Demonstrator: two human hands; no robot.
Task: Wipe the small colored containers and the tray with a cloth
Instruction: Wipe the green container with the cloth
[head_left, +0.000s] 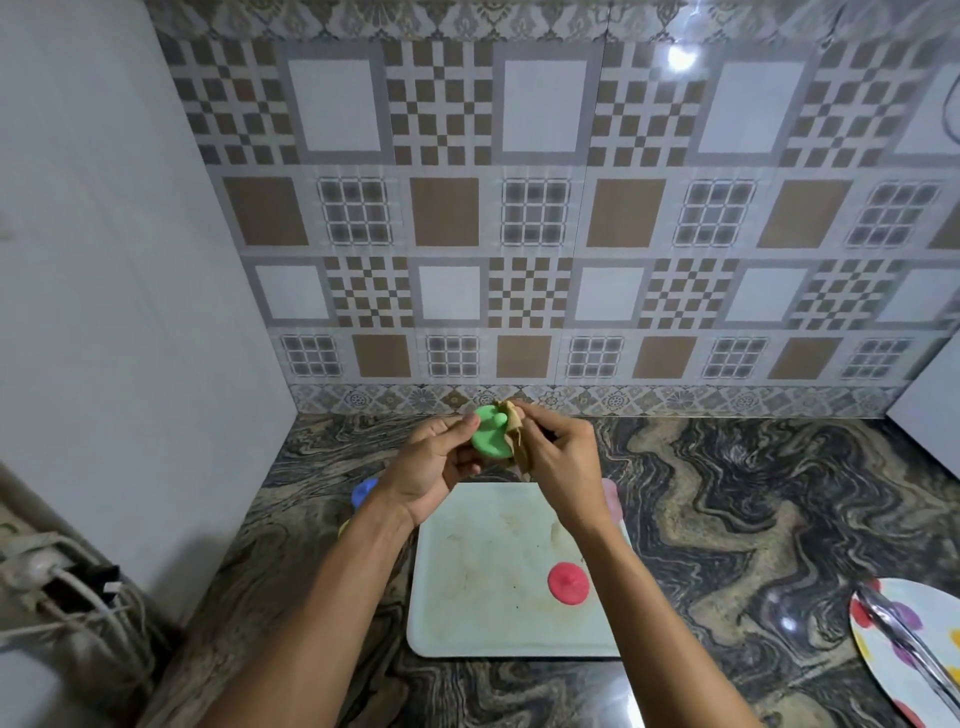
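Note:
My left hand (434, 467) holds a small green container (488, 439) up above the counter, its knobbed top facing me. My right hand (558, 457) presses a crumpled tan cloth (519, 434) against the container's right side. Below them lies a white square tray (483, 587) with faint stains, and a red container (569, 583) rests on its right part. A blue container (363, 491) and a yellow one (343, 527) peek out left of my left forearm. A pink container (612, 499) shows behind my right wrist at the tray's far right corner.
The marbled dark counter (753, 493) meets a patterned tile wall. A polka-dot plate (904, 649) with metal tongs (904, 639) lies at the right edge. A white appliance side stands on the left, with cables and a plug (62, 587) low left.

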